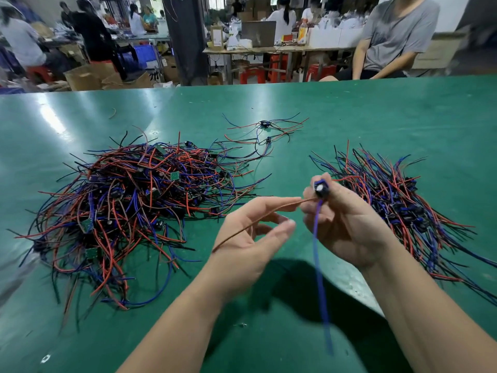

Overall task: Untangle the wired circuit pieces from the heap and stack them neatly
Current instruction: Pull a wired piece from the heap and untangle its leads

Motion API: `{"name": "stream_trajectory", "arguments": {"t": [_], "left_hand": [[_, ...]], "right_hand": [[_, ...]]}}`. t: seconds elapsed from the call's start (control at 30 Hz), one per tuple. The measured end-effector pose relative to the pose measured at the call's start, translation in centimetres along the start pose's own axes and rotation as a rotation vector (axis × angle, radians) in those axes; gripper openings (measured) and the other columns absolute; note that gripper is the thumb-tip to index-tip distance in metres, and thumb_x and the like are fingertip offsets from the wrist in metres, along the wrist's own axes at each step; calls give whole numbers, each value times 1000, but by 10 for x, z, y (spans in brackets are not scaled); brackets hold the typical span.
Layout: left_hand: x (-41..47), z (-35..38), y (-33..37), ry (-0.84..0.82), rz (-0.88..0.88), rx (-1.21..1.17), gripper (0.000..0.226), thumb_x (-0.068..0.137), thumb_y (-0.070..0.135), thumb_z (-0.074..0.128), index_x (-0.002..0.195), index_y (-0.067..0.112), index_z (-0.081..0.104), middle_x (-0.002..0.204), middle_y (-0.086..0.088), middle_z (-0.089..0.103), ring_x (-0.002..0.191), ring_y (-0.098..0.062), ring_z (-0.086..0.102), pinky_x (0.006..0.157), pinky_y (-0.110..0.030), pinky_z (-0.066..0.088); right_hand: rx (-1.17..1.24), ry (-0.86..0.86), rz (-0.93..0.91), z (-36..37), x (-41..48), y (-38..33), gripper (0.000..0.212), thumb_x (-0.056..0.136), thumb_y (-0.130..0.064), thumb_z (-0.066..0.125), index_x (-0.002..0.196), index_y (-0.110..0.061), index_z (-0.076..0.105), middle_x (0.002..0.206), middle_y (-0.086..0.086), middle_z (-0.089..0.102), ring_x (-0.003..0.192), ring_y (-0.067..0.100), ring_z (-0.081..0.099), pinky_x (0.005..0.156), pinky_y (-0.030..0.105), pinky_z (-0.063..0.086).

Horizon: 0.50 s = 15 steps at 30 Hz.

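A big tangled heap (129,205) of small circuit pieces with red, blue and black wires lies on the left of the green table (376,117). On the right lies an aligned stack (403,208) of the same pieces. My right hand (347,219) pinches one small dark circuit piece (321,189) above the table between the two piles. A blue wire (321,278) hangs down from it, and a red wire runs right toward the stack. My left hand (252,235) has its fingers loosely around that piece's brown wire (258,220), which runs across the palm.
Two or three loose pieces (265,130) with spread wires lie farther back in the middle. A person in a grey shirt (392,36) sits past the far right edge. Other workers, benches, red stools and cardboard boxes fill the background.
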<state>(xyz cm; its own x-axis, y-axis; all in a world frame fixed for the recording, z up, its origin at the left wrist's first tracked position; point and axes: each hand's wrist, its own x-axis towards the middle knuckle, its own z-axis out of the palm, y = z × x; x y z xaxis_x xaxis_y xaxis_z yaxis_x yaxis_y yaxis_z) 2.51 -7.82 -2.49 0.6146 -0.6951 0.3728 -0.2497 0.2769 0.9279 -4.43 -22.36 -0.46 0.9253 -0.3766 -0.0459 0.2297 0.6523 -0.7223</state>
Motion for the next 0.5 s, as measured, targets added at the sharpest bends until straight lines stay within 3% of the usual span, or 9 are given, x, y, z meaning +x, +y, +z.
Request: {"name": "stream_trajectory", "arguments": {"t": [0.1, 0.17, 0.23, 0.33, 0.4, 0.5], "left_hand": [[5, 3, 3, 78, -208, -133, 14, 90, 23, 56, 92, 19, 69, 80, 1, 74, 66, -9, 67, 64, -19, 53], [5, 3, 6, 11, -396, -242, 37, 76, 44, 55, 83, 12, 70, 71, -5, 72, 54, -14, 65, 55, -24, 55], [3, 4, 6, -31, -472, -251, 42, 64, 50, 63, 71, 10, 73, 67, -7, 71, 51, -15, 65, 50, -24, 54], [-1, 10, 2, 9, -490, -217, 20, 67, 27, 76, 61, 9, 71, 61, -8, 69, 48, -13, 63, 50, -23, 55], [-1, 12, -2, 47, -506, -202, 18, 78, 8, 72, 60, 7, 68, 57, -9, 67, 45, -13, 60, 47, -23, 53], [-1, 13, -4, 65, -532, -185, 17, 81, 2, 69, 65, 4, 67, 56, -10, 66, 44, -13, 60, 46, -22, 52]], "right_hand": [[-58, -52, 18, -5, -1, -5, 12, 80, -21, 53, 75, -10, 53, 59, 0, 51, 44, 6, 45, 39, 13, 38], [-187, -48, 32, -7, -3, -4, 11, 77, -18, 57, 73, -8, 58, 59, 2, 56, 42, 7, 49, 40, 14, 41], [-394, -56, 67, -8, -3, -2, 12, 73, -21, 61, 67, -12, 66, 59, 3, 60, 44, 7, 52, 44, 15, 45], [-665, -6, 101, -10, -2, 3, 16, 66, -27, 68, 63, -12, 68, 60, 3, 62, 47, 8, 51, 46, 16, 41], [-696, 59, 94, -11, 0, 5, 21, 64, -25, 69, 70, -5, 66, 57, 2, 62, 44, 6, 50, 42, 14, 39], [-628, 155, 77, -14, 3, 0, 23, 65, -21, 70, 75, -2, 63, 56, 2, 62, 44, 6, 55, 40, 13, 41]]}}
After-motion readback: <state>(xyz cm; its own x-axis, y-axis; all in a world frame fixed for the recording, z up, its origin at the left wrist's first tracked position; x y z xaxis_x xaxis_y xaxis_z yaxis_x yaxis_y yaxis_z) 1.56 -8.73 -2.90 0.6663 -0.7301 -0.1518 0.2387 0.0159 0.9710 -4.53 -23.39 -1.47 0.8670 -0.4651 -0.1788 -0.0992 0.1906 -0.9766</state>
